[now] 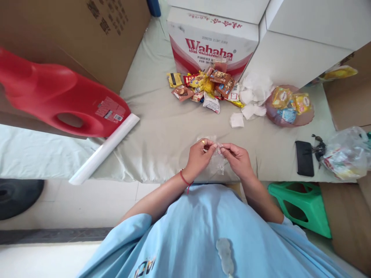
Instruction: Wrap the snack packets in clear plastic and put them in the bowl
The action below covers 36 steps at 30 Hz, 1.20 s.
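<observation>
A thin, clear plastic bag (pixel 216 165) hangs between my two hands, just over the near edge of the cloth-covered surface. My left hand (pixel 201 153) wears a ring and pinches the bag's upper edge between thumb and fingertips. Close beside it, my right hand (pixel 236 156) pinches the same edge, so the fingertips of both hands almost meet. Part of the bag is hidden behind my fingers, and I cannot make out anything inside it. Farther back, a pile of wrapped snacks (pixel 199 83) lies against a Wahaba-type printed carton (pixel 214 42).
Small white packets (pixel 251 110) lie beside a pink bowl (pixel 271 116) of wrapped snacks. A black phone (pixel 304 158), keys (pixel 319 148) and a filled plastic bag (pixel 348 154) sit at right. At left are a red jug (pixel 49 87) and a white roll (pixel 104 150). A green stool (pixel 314 208) stands below.
</observation>
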Tool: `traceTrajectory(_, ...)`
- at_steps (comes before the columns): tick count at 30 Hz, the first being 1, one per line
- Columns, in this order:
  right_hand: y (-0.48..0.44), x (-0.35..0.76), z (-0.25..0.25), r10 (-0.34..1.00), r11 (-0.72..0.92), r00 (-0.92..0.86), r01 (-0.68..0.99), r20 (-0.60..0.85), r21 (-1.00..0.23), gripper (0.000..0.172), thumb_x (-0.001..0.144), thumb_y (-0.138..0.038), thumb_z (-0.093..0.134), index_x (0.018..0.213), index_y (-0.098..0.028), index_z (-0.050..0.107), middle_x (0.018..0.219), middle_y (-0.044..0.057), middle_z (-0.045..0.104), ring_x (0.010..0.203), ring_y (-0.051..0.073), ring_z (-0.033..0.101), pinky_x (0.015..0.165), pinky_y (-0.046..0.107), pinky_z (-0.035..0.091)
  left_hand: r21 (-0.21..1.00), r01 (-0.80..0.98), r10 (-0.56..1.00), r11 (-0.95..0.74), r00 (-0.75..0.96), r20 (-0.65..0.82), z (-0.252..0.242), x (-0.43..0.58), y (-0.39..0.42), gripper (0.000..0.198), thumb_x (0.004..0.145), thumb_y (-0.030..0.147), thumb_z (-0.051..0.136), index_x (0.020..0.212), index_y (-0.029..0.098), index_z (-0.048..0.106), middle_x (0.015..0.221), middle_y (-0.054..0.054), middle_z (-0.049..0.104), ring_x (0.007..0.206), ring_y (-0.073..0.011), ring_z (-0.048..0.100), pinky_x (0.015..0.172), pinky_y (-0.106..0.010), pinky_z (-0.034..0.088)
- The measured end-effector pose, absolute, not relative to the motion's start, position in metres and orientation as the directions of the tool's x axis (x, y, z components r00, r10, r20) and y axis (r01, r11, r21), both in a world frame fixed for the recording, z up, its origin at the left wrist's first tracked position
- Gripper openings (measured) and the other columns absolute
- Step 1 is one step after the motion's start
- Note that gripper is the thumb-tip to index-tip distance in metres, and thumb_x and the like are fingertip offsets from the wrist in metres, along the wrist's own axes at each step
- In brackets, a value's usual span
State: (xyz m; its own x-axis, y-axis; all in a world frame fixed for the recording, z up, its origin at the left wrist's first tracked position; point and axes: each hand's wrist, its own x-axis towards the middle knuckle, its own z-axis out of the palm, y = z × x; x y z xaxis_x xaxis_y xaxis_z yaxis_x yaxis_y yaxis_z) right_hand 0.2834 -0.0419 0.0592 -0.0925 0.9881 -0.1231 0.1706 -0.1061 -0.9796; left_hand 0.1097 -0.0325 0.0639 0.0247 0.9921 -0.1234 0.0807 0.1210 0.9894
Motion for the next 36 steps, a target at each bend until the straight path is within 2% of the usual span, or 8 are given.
traceTrajectory(6, -0.035, 0.295, 0.049, 0.978, -0.206, 0.043, 0.087, -0.203, -0.975, 0.025, 0.088, -0.049, 0.073, 0.094, -0.025, 0.077, 0.079, 0.000, 0.067, 0.067, 0.015, 0.055, 0.066, 0.030, 0.048, 0.958, -0.088, 0.961, 0.274, 0.001, -0.275, 0.050, 0.094, -0.030, 0.029, 0.086, 0.046, 0.072, 0.078, 0.020, 0.063, 0.067, 0.003, 0.058, 0.064, -0.0122, 0.051, 0.066, -0.026, 0.042)
traceTrajectory(12, -0.026, 0.311, 0.042, 0.968, -0.224, 0.116, -0.011, -0.224, -0.975, 0.023, 0.085, -0.047, 0.077, 0.092, -0.025, 0.075, 0.077, -0.001, 0.065, 0.066, 0.013, 0.054, 0.065, 0.029, 0.047, 0.847, -0.384, 0.916, 0.368, -0.005, -0.400, 0.045, 0.058, -0.031, 0.034, 0.075, 0.043, 0.083, 0.080, 0.020, 0.058, 0.098, -0.003, 0.071, 0.088, -0.0147, 0.066, 0.084, -0.031, 0.055)
traceTrajectory(16, -0.024, 0.314, 0.040, 0.958, -0.261, 0.119, -0.001, -0.260, -0.965, 0.025, 0.082, -0.047, 0.079, 0.093, -0.025, 0.074, 0.081, 0.000, 0.069, 0.066, 0.013, 0.055, 0.065, 0.029, 0.047, 0.797, -0.475, 0.889, 0.374, -0.060, -0.453, 0.043, 0.036, -0.031, 0.037, 0.068, 0.035, 0.086, 0.074, 0.020, 0.053, 0.102, -0.004, 0.069, 0.097, -0.0168, 0.067, 0.090, -0.034, 0.057)
traceTrajectory(22, -0.026, 0.303, 0.042, 0.953, -0.292, 0.098, 0.037, -0.287, -0.956, 0.028, 0.083, -0.051, 0.076, 0.094, -0.025, 0.073, 0.082, 0.001, 0.068, 0.068, 0.015, 0.056, 0.065, 0.030, 0.048, 0.745, -0.571, 0.873, 0.344, -0.096, -0.477, 0.035, 0.024, -0.028, 0.035, 0.058, 0.012, 0.078, 0.081, 0.022, 0.054, 0.096, 0.000, 0.065, 0.079, -0.0102, 0.059, 0.073, -0.023, 0.050)
traceTrajectory(27, -0.023, 0.297, 0.046, 0.947, -0.305, 0.094, -0.025, -0.306, -0.952, 0.028, 0.081, -0.052, 0.077, 0.089, -0.026, 0.070, 0.080, 0.000, 0.066, 0.067, 0.014, 0.056, 0.062, 0.028, 0.047, 0.656, -0.632, 0.882, 0.413, 0.098, -0.462, 0.045, 0.018, -0.029, 0.036, 0.051, 0.011, 0.062, 0.087, 0.020, 0.065, 0.091, -0.005, 0.062, 0.068, -0.0112, 0.046, 0.058, -0.025, 0.040)
traceTrajectory(31, -0.022, 0.293, 0.047, 0.954, -0.292, 0.074, 0.013, -0.290, -0.956, 0.030, 0.081, -0.055, 0.077, 0.090, -0.027, 0.070, 0.081, 0.000, 0.066, 0.068, 0.015, 0.056, 0.062, 0.029, 0.048, 0.691, -0.548, 0.874, 0.472, 0.188, -0.449, 0.053, 0.022, -0.031, 0.045, 0.062, 0.025, 0.069, 0.106, 0.020, 0.069, 0.105, -0.007, 0.061, 0.069, -0.0125, 0.046, 0.060, -0.027, 0.040)
traceTrajectory(34, -0.021, 0.291, 0.049, 0.958, -0.283, 0.065, 0.018, -0.281, -0.959, 0.029, 0.082, -0.053, 0.078, 0.091, -0.026, 0.073, 0.081, 0.001, 0.067, 0.070, 0.015, 0.057, 0.063, 0.029, 0.048, 0.855, -0.263, 0.892, 0.446, 0.056, -0.448, 0.048, 0.033, -0.032, 0.058, 0.062, 0.032, 0.086, 0.115, 0.023, 0.067, 0.105, -0.003, 0.059, 0.070, -0.0107, 0.047, 0.064, -0.025, 0.040)
traceTrajectory(36, -0.021, 0.292, 0.051, 0.959, -0.277, 0.071, 0.014, -0.276, -0.961, 0.028, 0.082, -0.051, 0.079, 0.091, -0.025, 0.074, 0.081, 0.001, 0.068, 0.068, 0.014, 0.056, 0.063, 0.029, 0.048, 0.916, -0.074, 0.916, 0.395, -0.043, -0.398, 0.041, 0.038, -0.031, 0.049, 0.064, 0.038, 0.089, 0.105, 0.020, 0.069, 0.094, -0.001, 0.059, 0.072, -0.0119, 0.049, 0.066, -0.025, 0.040)
